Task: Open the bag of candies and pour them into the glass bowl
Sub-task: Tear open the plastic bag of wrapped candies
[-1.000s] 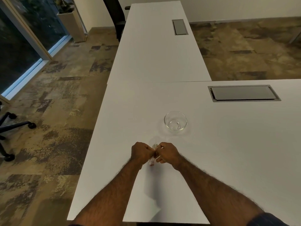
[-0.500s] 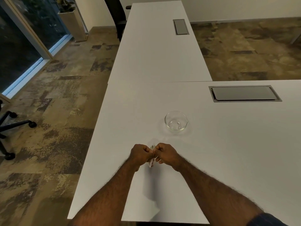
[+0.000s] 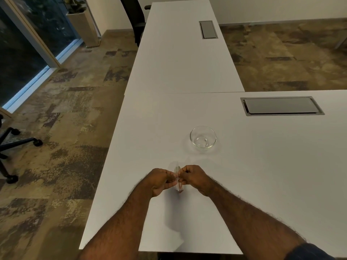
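- A white desk (image 3: 262, 175) is filling the view, with patchy carpet lying beyond its left edge.
- Nearest, the left hand (image 3: 159, 180) and right hand (image 3: 193, 177) are pinching the small clear bag (image 3: 177, 177) between them, just short of the glass bowl (image 3: 203, 139).
- The bag is looking light, soft and slippery; gripping both sides at its top seam seems best.
- Farther off, the bowl is sitting empty and fragile.

Bag of candies (image 3: 177, 177) pinched between left hand (image 3: 159, 182) and right hand (image 3: 194, 178); glass bowl (image 3: 203, 139) on table (image 3: 262, 166), beyond the grip, slightly right.
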`<action>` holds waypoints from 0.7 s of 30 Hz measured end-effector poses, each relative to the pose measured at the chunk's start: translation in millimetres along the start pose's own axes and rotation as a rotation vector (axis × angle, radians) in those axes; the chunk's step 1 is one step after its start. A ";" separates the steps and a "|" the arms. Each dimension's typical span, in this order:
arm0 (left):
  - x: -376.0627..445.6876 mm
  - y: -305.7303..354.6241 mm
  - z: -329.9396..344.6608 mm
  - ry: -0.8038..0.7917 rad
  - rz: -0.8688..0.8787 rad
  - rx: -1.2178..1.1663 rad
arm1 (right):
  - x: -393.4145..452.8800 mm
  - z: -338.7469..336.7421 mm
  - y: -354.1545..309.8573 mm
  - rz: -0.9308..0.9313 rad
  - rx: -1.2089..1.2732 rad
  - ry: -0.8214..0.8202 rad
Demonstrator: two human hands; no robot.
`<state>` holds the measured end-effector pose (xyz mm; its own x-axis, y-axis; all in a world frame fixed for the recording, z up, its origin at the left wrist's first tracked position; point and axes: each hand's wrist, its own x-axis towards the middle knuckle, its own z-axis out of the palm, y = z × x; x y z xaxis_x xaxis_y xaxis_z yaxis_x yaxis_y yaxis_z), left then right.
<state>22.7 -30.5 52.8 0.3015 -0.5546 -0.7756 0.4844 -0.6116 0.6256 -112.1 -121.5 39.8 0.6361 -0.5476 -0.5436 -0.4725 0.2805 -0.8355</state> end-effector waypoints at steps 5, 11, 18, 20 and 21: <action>-0.4 -0.6 2.8 0.026 0.034 0.072 | -0.2 -2.1 -3.1 0.051 -0.088 0.036; -3.5 3.1 20.0 0.234 0.307 0.587 | 4.5 4.7 -8.6 0.057 -0.274 0.252; -5.0 3.9 26.0 0.296 0.420 0.736 | 4.0 3.4 -18.6 0.073 -0.303 0.264; -5.2 2.6 29.1 0.306 0.438 0.740 | 2.5 3.8 -21.6 0.057 -0.320 0.286; -5.0 2.0 30.1 0.309 0.445 0.737 | 2.3 3.8 -22.3 0.046 -0.334 0.292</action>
<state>-2.6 -46.0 60.5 0.5925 -0.7146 -0.3719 -0.3443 -0.6419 0.6852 -97.8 -126.0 56.9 0.4331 -0.7538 -0.4942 -0.6980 0.0664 -0.7130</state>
